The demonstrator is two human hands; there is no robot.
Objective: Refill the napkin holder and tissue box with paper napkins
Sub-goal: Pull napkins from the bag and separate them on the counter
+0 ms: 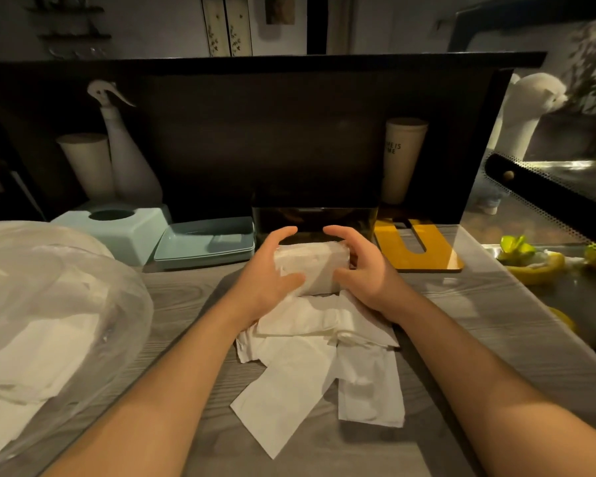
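A thick stack of white napkins point(315, 268) stands on the grey wood-grain counter point(468, 304). My left hand point(269, 277) grips its left side and my right hand point(362, 270) grips its right side, fingers curled over the top. Just behind the stack is a dark glossy napkin holder point(315, 220). Loose white napkins point(310, 366) lie spread below my wrists. A pale green tissue box cover point(124, 228) with a round hole sits at the left, its separate base tray point(205, 242) beside it.
A clear plastic bag of napkins point(49, 321) fills the left foreground. A yellow U-shaped panel point(417, 249) lies right of the holder. A spray bottle point(124, 156) and two paper cups point(401, 160) stand at the dark back wall. Lemon scraps point(530, 259) lie in the steel area at right.
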